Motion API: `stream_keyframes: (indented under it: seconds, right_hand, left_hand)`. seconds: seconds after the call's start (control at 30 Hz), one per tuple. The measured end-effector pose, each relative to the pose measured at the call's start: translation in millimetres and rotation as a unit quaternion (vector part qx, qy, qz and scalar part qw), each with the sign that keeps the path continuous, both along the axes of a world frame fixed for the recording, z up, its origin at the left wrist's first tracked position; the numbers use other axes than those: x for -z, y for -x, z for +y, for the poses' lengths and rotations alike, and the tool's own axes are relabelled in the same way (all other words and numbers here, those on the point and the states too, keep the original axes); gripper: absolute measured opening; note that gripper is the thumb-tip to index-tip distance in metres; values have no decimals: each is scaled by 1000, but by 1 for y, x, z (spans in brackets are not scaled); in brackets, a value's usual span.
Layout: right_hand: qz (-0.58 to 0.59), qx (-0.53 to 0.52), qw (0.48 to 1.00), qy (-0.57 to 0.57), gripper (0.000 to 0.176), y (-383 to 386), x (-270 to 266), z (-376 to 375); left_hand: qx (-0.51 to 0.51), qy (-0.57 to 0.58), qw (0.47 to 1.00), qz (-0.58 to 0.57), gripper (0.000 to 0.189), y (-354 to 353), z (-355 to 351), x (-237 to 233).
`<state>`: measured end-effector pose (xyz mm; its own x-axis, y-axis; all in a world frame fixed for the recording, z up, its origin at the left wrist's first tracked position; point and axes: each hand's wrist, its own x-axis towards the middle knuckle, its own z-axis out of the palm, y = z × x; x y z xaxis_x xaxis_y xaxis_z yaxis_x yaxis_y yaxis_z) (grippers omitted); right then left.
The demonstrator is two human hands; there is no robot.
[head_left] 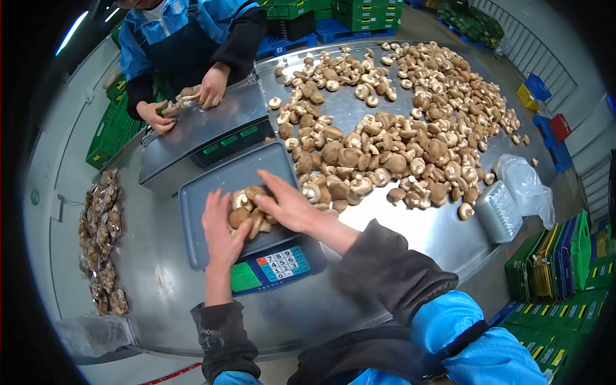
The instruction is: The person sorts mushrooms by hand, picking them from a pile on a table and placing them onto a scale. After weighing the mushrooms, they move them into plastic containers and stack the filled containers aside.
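The left hand point(222, 226) and right hand point(289, 206) loosely cup mushrooms point(240, 217) on the tray point(196, 215) left of centre, unclenched, so a hasty sweep might tumble some over its rim.

- Digits 0 to 9 are printed on the keypad point(281, 264) of the scale point(199, 212).
- Characters on the green display point(246, 276) cannot be read reliably.
- Lettering on the left sleeve point(224, 328) cannot be fully read.
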<state>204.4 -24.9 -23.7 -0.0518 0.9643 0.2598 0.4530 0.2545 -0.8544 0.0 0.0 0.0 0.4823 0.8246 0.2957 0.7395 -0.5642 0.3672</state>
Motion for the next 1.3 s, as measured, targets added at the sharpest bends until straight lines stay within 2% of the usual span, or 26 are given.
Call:
stream_keyframes:
  seconds: [0.07, 0.1, 0.17, 0.2, 0.27, 0.33, 0.4, 0.43, 0.5, 0.57, 0.6, 0.63, 0.67, 0.73, 0.8, 0.87, 0.93, 1.0, 1.03, 1.1, 1.17, 1.27, 1.3]
  right_hand:
    - [161, 87, 981, -58, 48, -11, -8, -14]
    - [199, 123, 972, -23, 39, -40, -8, -71]
    - [228, 164, 960, 18, 30, -67, 18, -113]
    - [151, 180, 972, -16, 29, -82, 41, -134]
    - [111, 212, 970, 41, 28, -114, 80, -193]
    - [175, 281, 937, 111, 24, -140, 94, -244]
    - [123, 333, 929, 105, 22, -171, 93, -285]
    - [24, 353, 933, 68, 22, -189, 90, -300]
    - [-125, 369, 921, 12, 31, -229, 75, -326]
    - [-224, 418, 880, -25, 41, -273, 60, -350]
    - [-247, 455, 856, -2, 46, -295, 52, -363]
    - [-303, 490, 817, 25, 50, -321, 58, -380]
    - [-295, 525, 797, 52, 58, -341, 57, -393]
    - [-330, 525, 780, 80, 63, -359, 48, -406]
    - [-380, 511, 761, 125, 78, -380, 42, -417]
    - [-386, 506, 756, 152, 82, -395, 34, -421]
    - [-389, 499, 755, 175, 86, -408, 29, -423]
    - [-369, 491, 755, 231, 100, -421, 23, -422]
    - [-365, 499, 751, 233, 100, -425, 19, -421]
    - [-316, 489, 765, 276, 111, -432, 12, -418]
    - [-320, 500, 761, 262, 112, -430, 16, -416]
    - [-335, 519, 769, 165, 99, -423, 24, -421]
    - [-336, 523, 766, 166, 99, -419, 25, -423]
  left_hand:
    - [-21, -66, 993, -92, 60, 8, -2, -3]
    - [-15, -36, 993, -108, 60, -12, -52, 3]
    - [24, -18, 965, -261, 56, -15, -84, -4]
    - [43, 5, 961, -272, 54, -20, -102, 1]
    - [74, 69, 958, -267, 55, -46, -148, 19]
    - [114, 118, 960, -229, 62, -80, -178, 41]
    - [145, 131, 958, -209, 68, -111, -186, 71]
    - [108, 128, 964, -208, 72, -129, -183, 87]
    - [75, 121, 968, -208, 78, -160, -171, 105]
    - [20, 51, 988, -147, 81, -188, -158, 117]
    - [-22, 61, 986, -152, 80, -199, -151, 130]
    - [-17, 60, 986, -152, 80, -208, -144, 138]
    - [-71, 65, 982, -165, 80, -216, -136, 143]
    - [-138, 118, 972, -152, 80, -238, -138, 131]
    - [-72, 110, 980, -151, 80, -253, -148, 124]
    - [24, 110, 985, -132, 79, -266, -157, 119]
    - [45, 133, 981, -137, 79, -276, -168, 126]
    - [39, 151, 977, -144, 77, -282, -177, 128]
    - [49, 150, 977, -142, 77, -282, -181, 127]
    - [42, 180, 965, -188, 71, -283, -187, 122]
    - [68, 181, 962, -194, 67, -284, -195, 114]
    - [104, 194, 954, -204, 60, -291, -214, 97]
    - [115, 202, 950, -207, 58, -296, -220, 94]
